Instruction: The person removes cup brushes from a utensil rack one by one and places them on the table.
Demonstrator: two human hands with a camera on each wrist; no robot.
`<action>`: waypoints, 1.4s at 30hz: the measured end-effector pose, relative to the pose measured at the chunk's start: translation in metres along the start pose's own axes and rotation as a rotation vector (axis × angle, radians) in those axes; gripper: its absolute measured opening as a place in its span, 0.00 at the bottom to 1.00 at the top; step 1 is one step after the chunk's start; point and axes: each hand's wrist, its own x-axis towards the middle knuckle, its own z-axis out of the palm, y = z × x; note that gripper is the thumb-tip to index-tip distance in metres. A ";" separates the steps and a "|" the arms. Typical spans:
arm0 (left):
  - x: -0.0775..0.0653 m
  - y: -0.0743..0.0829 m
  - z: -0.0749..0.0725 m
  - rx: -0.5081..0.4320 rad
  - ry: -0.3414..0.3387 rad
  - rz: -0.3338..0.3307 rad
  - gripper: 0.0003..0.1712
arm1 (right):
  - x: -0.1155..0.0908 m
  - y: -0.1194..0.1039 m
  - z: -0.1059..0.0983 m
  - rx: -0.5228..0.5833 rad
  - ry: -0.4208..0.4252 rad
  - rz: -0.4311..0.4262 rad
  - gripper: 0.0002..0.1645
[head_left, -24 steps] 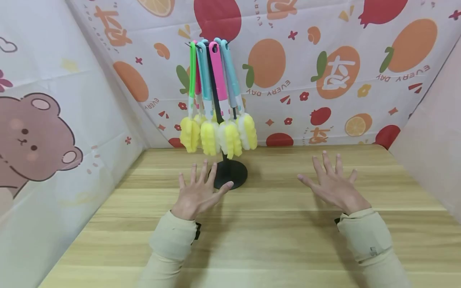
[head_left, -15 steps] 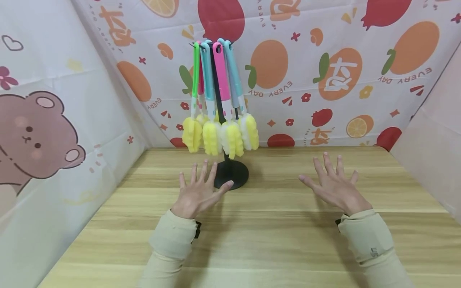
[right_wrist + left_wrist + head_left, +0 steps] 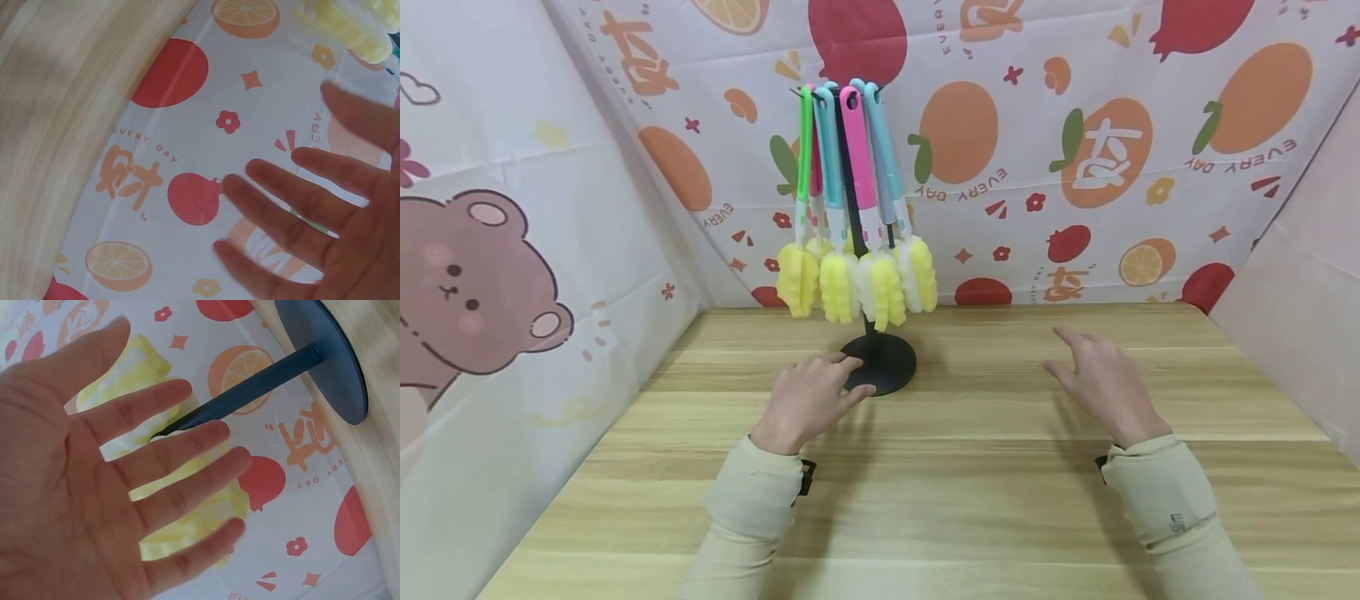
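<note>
Several sponge-headed bottle brushes hang by their handles from a black stand (image 3: 892, 362) at the back of the table. Among them are a pink-handled brush (image 3: 859, 158), a green-handled brush (image 3: 804, 150) and blue-handled brushes, with yellow and white sponge heads (image 3: 882, 287). My left hand (image 3: 808, 404) is held just in front of the stand's round base and overlaps its left edge in the head view. Spread fingers (image 3: 169, 500) show in the left wrist view, holding nothing. My right hand (image 3: 1105, 387) hovers over the table at the right, apart from the brushes; its palm (image 3: 356, 250) holds nothing.
The wooden table (image 3: 970, 500) runs back to a fruit-printed cloth wall (image 3: 1030, 125). A white cloth with a bear print (image 3: 467, 283) borders the left side, and a pale wall (image 3: 1315, 275) the right.
Both hands have tipped forward, so their outspread fingers now mostly hide behind the backs of the hands in the head view. The stand and brushes stay in place.
</note>
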 end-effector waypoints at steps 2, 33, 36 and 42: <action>0.001 0.000 0.001 -0.007 0.025 0.006 0.25 | 0.001 0.000 0.002 0.009 0.088 -0.019 0.27; 0.058 -0.002 0.045 -0.195 -0.581 -0.156 0.45 | 0.013 0.008 -0.002 0.037 0.126 -0.015 0.21; 0.058 -0.002 0.048 -0.198 -0.623 -0.186 0.50 | 0.012 0.008 -0.002 0.052 0.108 -0.004 0.21; 0.053 0.001 0.055 -0.201 -0.614 -0.219 0.58 | 0.012 0.009 -0.004 0.059 0.092 0.002 0.21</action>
